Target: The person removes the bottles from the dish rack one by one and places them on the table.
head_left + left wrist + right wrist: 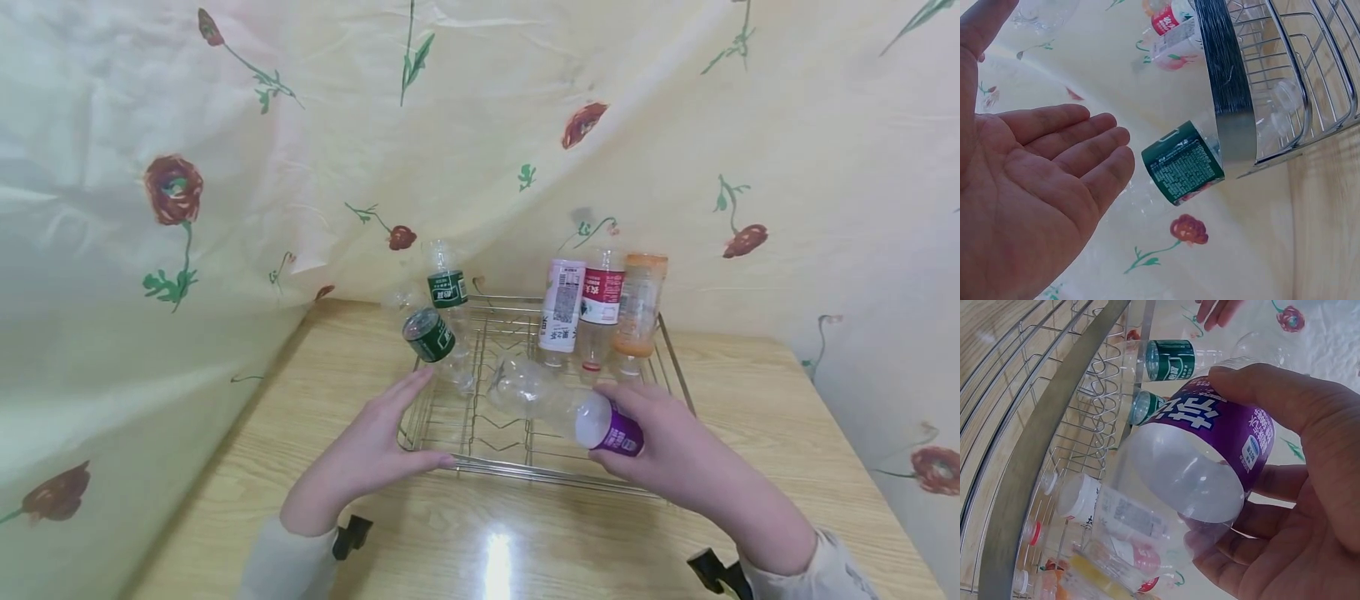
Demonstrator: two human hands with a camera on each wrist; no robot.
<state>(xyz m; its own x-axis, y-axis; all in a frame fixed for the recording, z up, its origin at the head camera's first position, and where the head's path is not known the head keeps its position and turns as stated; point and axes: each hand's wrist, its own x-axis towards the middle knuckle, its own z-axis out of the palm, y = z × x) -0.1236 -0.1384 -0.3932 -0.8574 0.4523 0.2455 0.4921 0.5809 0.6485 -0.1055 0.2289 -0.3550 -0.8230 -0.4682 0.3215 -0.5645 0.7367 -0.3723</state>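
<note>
My right hand [663, 433] grips a clear plastic bottle with a purple label [621, 432] around the labelled part. The bottle lies tilted over the wire rack [510, 469], its clear end pointing left and away. In the right wrist view, thumb and fingers curl round the purple label [1225, 425]. My left hand [367, 446] is at the rack's front left corner, fingers extended and palm bare, as the left wrist view shows. Just beyond its fingertips, a green-labelled bottle [429, 335] leans at the rack's left side. Another green-labelled bottle [447, 289] stands behind it.
At the rack's right back stand three bottles in a row: one with a pale printed label [561, 307], one with a red label [602, 296] and an orange-tinted one [639, 308]. The rack sits on a wooden table [750, 400] against a flower-patterned cloth [480, 150].
</note>
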